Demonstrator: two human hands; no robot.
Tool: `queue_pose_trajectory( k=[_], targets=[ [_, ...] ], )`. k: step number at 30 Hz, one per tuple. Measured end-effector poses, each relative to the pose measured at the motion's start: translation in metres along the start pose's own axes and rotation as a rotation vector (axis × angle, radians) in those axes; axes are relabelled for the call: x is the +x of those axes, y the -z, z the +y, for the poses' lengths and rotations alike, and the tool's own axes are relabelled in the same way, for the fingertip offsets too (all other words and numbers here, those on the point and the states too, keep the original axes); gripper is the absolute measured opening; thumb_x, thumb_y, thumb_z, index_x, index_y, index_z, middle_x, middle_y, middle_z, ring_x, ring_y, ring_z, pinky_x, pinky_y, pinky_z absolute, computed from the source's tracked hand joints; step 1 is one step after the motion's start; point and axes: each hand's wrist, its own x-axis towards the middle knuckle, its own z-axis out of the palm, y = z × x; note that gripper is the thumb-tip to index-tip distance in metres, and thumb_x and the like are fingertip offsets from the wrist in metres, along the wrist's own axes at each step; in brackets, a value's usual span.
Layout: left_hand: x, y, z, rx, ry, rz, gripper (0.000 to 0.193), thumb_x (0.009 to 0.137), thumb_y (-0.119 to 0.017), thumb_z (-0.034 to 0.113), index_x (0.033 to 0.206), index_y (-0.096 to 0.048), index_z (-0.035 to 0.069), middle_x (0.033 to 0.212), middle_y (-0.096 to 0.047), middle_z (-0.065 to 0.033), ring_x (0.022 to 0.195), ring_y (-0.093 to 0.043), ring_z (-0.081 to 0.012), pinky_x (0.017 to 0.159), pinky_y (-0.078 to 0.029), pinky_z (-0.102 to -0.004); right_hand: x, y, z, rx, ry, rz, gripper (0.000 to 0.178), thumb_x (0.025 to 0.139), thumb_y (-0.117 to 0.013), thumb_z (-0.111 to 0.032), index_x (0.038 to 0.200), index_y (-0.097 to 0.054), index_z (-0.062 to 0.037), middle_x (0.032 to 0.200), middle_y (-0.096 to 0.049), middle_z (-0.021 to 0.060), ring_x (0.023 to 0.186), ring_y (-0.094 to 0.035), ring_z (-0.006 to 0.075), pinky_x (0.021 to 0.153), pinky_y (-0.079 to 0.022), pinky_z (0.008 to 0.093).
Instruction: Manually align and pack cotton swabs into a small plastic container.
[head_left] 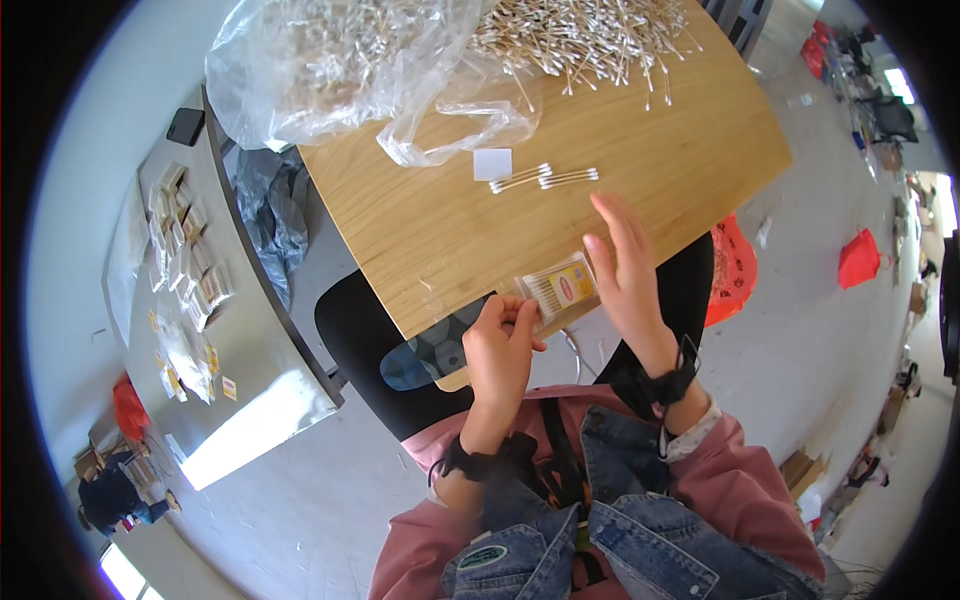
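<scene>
A clear packet of cotton swabs (543, 294) with a yellow and red label lies at the near edge of the wooden table. My left hand (498, 352) is closed, its thumb and fingers pinching the packet's left end. My right hand (628, 280) is open beside the packet's right end, fingers stretched out and pointing away from me. Beyond the hands, several loose cotton swabs (568, 179) lie in two small groups, next to a small white square card (492, 164).
A large heap of cotton swabs (590, 40) and a clear plastic bag (340, 80) of swabs cover the table's far side. On a side table to the left are piled packets (185, 245) and a black phone (186, 126). A red bag (733, 272) stands right of the table.
</scene>
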Motion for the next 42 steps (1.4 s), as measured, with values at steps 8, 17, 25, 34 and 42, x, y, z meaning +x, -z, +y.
queue_pose_trajectory(
  k=[8,17,25,34,42],
  targets=[
    [0.003,0.004,-0.003,0.014,0.020,0.003,0.018,0.098,-0.065,0.013,0.098,-0.066,-0.005,0.076,-0.069,-0.0074,0.052,-0.064,-0.0114,0.046,-0.044,-0.0222,0.022,-0.049,-0.017,-0.332,0.133,-0.104,0.057,0.099,-0.057,-0.021,0.151,-0.039,-0.0045,0.157,-0.036,0.0194,0.148,-0.029,0.0368,0.121,-0.023,0.0527],
    [0.012,0.005,0.001,0.034,0.030,0.022,0.015,0.097,-0.064,0.009,0.095,-0.064,-0.006,0.073,-0.068,-0.0071,0.052,-0.062,-0.0105,0.047,-0.045,-0.0229,0.025,-0.052,-0.023,-0.432,0.107,-0.134,0.061,0.096,-0.060,-0.020,0.151,-0.038,-0.0046,0.159,-0.034,0.0177,0.150,-0.027,0.0355,0.120,-0.023,0.0555],
    [0.011,0.005,-0.002,-0.006,0.005,0.035,0.013,0.097,-0.063,0.007,0.097,-0.064,-0.006,0.075,-0.069,-0.0077,0.061,-0.069,-0.0125,0.051,-0.048,-0.0220,0.023,-0.055,-0.024,-0.497,0.158,-0.090,0.059,0.095,-0.063,-0.023,0.147,-0.044,-0.0022,0.156,-0.038,0.0178,0.148,-0.032,0.0343,0.117,-0.026,0.0588],
    [0.006,0.009,-0.006,0.108,-0.067,0.008,0.012,0.094,-0.065,0.006,0.098,-0.063,-0.006,0.077,-0.070,-0.0094,0.065,-0.071,-0.0137,0.053,-0.051,-0.0236,0.017,-0.061,-0.034,-0.504,0.175,-0.052,0.057,0.094,-0.063,-0.021,0.145,-0.046,-0.0028,0.155,-0.041,0.0166,0.149,-0.031,0.0324,0.118,-0.025,0.0582],
    [0.009,0.013,0.006,0.134,0.025,-0.037,0.013,0.089,-0.067,0.004,0.095,-0.063,-0.006,0.075,-0.072,-0.0156,0.065,-0.073,-0.0223,0.061,-0.055,-0.0313,0.013,-0.068,-0.031,-0.508,0.187,-0.047,0.055,0.093,-0.065,-0.021,0.143,-0.049,-0.0032,0.153,-0.044,0.0156,0.148,-0.033,0.0327,0.117,-0.026,0.0587]
  ],
)
